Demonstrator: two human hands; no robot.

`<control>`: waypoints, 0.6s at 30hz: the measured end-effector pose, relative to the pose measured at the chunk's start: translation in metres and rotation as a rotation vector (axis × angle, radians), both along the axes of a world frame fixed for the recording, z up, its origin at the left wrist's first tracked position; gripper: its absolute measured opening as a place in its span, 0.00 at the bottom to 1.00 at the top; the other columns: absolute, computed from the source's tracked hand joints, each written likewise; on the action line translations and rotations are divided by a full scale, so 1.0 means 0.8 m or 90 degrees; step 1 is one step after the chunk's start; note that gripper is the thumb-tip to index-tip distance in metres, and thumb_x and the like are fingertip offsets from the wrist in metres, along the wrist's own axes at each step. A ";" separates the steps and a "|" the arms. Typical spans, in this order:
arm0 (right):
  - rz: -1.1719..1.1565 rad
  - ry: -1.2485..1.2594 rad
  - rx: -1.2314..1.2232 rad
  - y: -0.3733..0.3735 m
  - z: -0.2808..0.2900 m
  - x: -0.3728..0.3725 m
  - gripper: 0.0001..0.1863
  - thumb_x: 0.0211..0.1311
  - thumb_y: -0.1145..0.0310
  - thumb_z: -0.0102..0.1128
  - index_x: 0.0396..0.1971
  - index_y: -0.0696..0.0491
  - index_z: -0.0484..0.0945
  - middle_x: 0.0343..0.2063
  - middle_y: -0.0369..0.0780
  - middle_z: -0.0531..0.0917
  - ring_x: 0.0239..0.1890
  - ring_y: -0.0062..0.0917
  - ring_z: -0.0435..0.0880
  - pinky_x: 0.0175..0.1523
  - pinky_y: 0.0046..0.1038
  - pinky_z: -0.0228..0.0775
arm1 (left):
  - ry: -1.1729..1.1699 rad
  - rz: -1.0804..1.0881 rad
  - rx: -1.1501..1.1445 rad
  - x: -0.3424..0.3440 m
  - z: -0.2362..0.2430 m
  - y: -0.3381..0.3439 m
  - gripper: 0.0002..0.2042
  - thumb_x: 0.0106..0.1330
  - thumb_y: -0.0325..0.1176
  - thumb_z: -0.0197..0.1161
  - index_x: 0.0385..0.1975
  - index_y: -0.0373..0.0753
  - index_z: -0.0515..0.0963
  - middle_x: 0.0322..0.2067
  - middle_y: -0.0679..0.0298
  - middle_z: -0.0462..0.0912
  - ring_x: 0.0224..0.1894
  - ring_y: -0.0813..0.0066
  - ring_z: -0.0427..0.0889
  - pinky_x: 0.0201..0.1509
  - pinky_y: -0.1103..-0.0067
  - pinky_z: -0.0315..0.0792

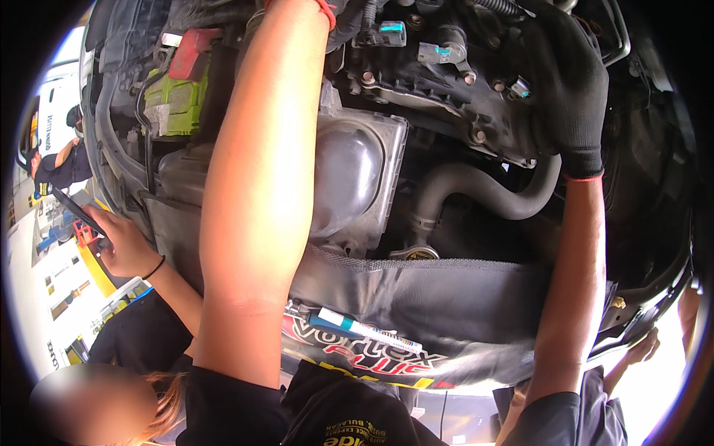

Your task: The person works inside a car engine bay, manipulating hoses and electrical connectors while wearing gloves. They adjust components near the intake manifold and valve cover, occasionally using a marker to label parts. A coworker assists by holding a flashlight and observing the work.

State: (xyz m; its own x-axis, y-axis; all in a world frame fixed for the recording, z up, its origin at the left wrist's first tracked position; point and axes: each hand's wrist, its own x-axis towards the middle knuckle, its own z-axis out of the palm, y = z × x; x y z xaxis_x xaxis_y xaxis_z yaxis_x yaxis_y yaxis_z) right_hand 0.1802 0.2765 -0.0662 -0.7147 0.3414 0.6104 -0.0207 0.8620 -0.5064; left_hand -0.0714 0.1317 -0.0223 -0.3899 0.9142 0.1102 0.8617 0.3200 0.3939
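Both my hands reach into a car's engine bay. My left hand (343,21), in a black glove with a red cuff edge, is at the top of the view. My forearm and the picture's edge hide most of it, and its fingers do not show. My right hand (571,93), also in a black glove, lies over the right end of the engine's black valve cover (424,93). Its fingers are bent down out of sight, so any grip is hidden. Between the hands are an ignition coil (448,52) and a grey connector (392,33) with teal marking.
A green battery (178,104) with a red terminal cover sits left. Nearer are an air filter box (357,178), a curved radiator hose (476,186) and a radiator cap (416,253). A marker (349,324) lies on the black fender cover (416,297). A co-worker's hand (130,245) holds a phone.
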 end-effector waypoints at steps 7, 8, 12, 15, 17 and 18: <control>-0.025 -0.065 -0.119 -0.012 0.005 -0.002 0.19 0.72 0.68 0.62 0.59 0.53 0.86 0.42 0.39 0.87 0.46 0.29 0.86 0.57 0.31 0.76 | -0.063 0.158 -0.020 0.010 0.009 0.002 0.35 0.76 0.65 0.57 0.58 0.33 0.82 0.43 0.36 0.88 0.49 0.42 0.89 0.57 0.60 0.79; -0.027 -0.068 -0.140 -0.008 0.003 0.000 0.19 0.72 0.68 0.61 0.60 0.53 0.86 0.41 0.39 0.86 0.46 0.28 0.85 0.57 0.31 0.76 | -0.078 0.121 -0.009 0.014 0.012 0.005 0.35 0.75 0.65 0.58 0.55 0.32 0.83 0.41 0.37 0.88 0.48 0.42 0.89 0.57 0.60 0.79; -0.047 -0.037 0.064 0.010 -0.006 0.005 0.19 0.71 0.70 0.60 0.59 0.53 0.86 0.37 0.38 0.85 0.45 0.26 0.84 0.58 0.31 0.76 | -0.149 0.027 -0.015 0.026 0.026 0.008 0.36 0.71 0.66 0.64 0.49 0.29 0.84 0.37 0.39 0.88 0.44 0.43 0.88 0.53 0.59 0.78; -0.029 -0.058 0.008 0.003 -0.001 0.004 0.17 0.72 0.70 0.61 0.57 0.54 0.87 0.40 0.40 0.88 0.47 0.26 0.86 0.59 0.31 0.76 | -0.058 -0.025 0.008 0.022 0.035 -0.007 0.38 0.70 0.68 0.64 0.50 0.30 0.84 0.40 0.39 0.88 0.45 0.44 0.89 0.53 0.59 0.79; -0.030 -0.018 -0.069 -0.005 0.000 -0.001 0.15 0.74 0.70 0.62 0.56 0.56 0.88 0.42 0.41 0.89 0.48 0.25 0.86 0.59 0.30 0.76 | -0.007 -0.017 0.035 0.024 0.034 -0.012 0.36 0.71 0.65 0.66 0.52 0.30 0.84 0.44 0.39 0.88 0.48 0.44 0.89 0.55 0.59 0.79; -0.038 0.001 -0.098 -0.001 0.001 -0.003 0.14 0.76 0.70 0.63 0.55 0.56 0.88 0.44 0.42 0.89 0.48 0.25 0.87 0.59 0.30 0.77 | 0.016 -0.021 0.058 0.026 0.033 -0.008 0.35 0.71 0.64 0.67 0.53 0.30 0.84 0.46 0.39 0.88 0.49 0.43 0.89 0.56 0.59 0.79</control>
